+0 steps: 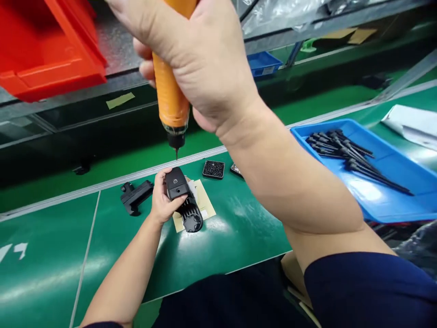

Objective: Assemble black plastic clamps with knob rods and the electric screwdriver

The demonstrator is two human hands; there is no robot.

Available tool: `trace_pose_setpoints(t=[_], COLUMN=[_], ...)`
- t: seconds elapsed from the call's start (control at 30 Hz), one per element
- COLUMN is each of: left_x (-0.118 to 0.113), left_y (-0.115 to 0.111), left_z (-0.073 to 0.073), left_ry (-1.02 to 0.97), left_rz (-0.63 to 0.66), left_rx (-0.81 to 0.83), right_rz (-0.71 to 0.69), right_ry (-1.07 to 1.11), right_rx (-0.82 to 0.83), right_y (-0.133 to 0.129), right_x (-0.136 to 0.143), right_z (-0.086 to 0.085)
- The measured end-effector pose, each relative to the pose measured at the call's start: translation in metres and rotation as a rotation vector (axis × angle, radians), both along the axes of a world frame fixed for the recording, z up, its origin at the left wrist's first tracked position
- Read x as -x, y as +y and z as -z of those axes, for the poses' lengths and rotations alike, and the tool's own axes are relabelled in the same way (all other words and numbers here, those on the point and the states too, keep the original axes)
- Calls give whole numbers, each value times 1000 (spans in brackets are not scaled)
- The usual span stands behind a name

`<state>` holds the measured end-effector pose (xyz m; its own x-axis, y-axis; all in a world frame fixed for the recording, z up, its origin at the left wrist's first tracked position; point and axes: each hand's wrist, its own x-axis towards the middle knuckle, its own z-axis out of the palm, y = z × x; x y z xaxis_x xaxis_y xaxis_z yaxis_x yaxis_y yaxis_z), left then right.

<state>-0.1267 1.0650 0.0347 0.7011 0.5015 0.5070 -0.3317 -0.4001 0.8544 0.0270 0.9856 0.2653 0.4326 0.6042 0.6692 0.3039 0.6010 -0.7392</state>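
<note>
My left hand [162, 201] clasped the black device [176, 176] over yellow paper [206, 202], between the far and near edges of the green table [242, 232]. Well apart, my right hand [208, 64] was clamped on the orange screwdriver [170, 98], its bit [176, 154] pointing down, a gap above the device.

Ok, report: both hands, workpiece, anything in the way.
Left hand holding black device. Right hand gripping orange power driver, bit not touching device. No obstruction visible between them.

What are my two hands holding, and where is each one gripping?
Your right hand grips the orange driver around its body, well above the bit. Your left hand holds the black device by its flat-topped end.
</note>
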Motion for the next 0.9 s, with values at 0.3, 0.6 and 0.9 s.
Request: trace_pose_setpoints(t=[0.3, 0.6, 0.9], left_x=[20, 44, 69], left_y=[-20, 3, -3], left_z=[-36, -62, -50], left_ry=[-238, -426, -542], left_rz=[-33, 21, 107], left_rx=[379, 630, 709], right_rz=[252, 323, 91], right_ry=[22, -464, -81], right_rx=[231, 401, 237], right_y=[-82, -90, -86], right_x=[-4, 85, 112], right_z=[161, 258, 236])
